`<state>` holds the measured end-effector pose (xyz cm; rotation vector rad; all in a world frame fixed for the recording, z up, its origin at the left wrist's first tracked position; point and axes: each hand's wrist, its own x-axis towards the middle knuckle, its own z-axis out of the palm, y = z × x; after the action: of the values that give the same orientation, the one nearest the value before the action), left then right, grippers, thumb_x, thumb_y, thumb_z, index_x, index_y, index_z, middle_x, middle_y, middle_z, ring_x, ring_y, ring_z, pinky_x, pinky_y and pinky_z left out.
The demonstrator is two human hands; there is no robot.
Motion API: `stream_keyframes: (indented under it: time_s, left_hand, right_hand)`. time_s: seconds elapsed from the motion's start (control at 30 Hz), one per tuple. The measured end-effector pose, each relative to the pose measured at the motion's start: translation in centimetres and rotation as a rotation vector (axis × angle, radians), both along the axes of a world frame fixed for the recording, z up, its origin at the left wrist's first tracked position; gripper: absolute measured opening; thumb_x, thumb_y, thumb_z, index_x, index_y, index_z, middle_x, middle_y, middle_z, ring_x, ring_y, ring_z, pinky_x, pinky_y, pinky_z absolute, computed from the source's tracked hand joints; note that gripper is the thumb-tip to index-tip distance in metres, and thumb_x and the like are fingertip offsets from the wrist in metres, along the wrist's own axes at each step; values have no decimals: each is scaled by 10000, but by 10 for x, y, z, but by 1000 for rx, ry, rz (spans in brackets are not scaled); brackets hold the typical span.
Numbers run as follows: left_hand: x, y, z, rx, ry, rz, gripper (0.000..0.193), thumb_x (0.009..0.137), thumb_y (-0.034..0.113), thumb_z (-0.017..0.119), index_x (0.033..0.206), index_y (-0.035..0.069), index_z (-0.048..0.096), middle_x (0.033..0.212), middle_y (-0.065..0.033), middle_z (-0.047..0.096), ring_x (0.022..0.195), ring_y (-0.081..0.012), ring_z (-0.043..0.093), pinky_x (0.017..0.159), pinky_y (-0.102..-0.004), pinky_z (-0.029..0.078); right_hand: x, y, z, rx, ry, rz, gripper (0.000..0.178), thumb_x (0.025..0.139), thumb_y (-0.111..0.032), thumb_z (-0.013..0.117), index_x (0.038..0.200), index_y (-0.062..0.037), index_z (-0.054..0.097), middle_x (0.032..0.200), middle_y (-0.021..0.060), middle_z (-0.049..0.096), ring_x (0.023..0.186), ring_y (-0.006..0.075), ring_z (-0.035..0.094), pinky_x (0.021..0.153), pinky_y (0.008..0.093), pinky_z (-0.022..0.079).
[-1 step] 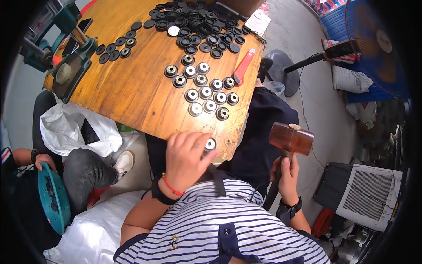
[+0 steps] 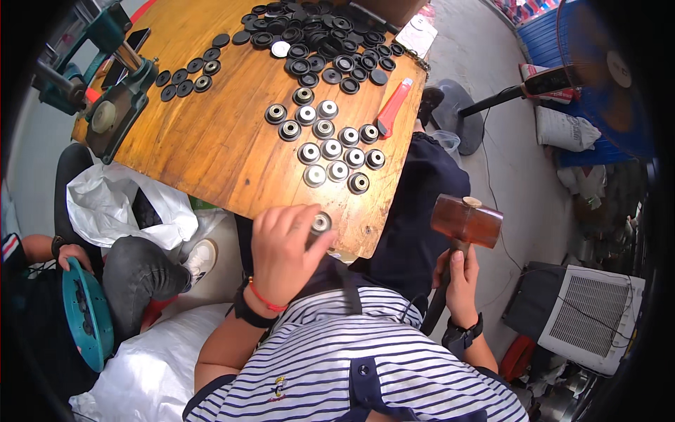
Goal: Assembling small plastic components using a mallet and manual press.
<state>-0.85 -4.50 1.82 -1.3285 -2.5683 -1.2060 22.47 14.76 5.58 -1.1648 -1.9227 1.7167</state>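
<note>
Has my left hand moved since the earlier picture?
Yes, slightly to the left: your left hand is now farther from the near right corner of the wooden table.

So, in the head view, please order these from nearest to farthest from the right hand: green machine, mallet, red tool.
1. Mallet: held in the right hand.
2. Red tool: on the table, near its right edge.
3. Green machine: at the table's left side.
</note>
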Motion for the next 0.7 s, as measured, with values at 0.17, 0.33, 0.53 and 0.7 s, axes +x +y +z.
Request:
stream_keyframes:
  time_s: [0.17,0.33,0.53,0.7]
  left_hand:
    - [-60,4,-11,-124,24,298,348,774,185,749,1058,15,640,1036,-115,645,970,-311,568,875,-402,423]
    - [-38,27,-5,-60,50,113,336,768,119,736,1079,32,643,1131,-115,607,1055,-323,536,905,-404,421]
    - [7,25,-26,59,-34,-146,175,755,105,727,917,84,664,1089,-51,637,999,-257,583,968,-469,384]
    - [21,30,-40,101,-32,-263,323,753,155,753,1035,66,625,1171,-81,626,1079,-269,580,1011,-476,362]
  right_hand:
    - [-34,17,-17,-78,56,114,428,990,-382,503,1203,-16,442,763,59,535,563,118,531,488,242,445]
    - [-48,24,-19,-34,66,335,517,967,-471,505,1162,5,449,786,91,543,564,132,532,489,245,437]
    - [-22,32,-12,107,-78,561,401,967,-369,546,1107,6,523,825,65,564,651,124,534,569,251,436]
    - [-41,40,18,401,-243,831,178,817,-115,676,949,2,651,957,153,654,723,312,638,671,356,514]
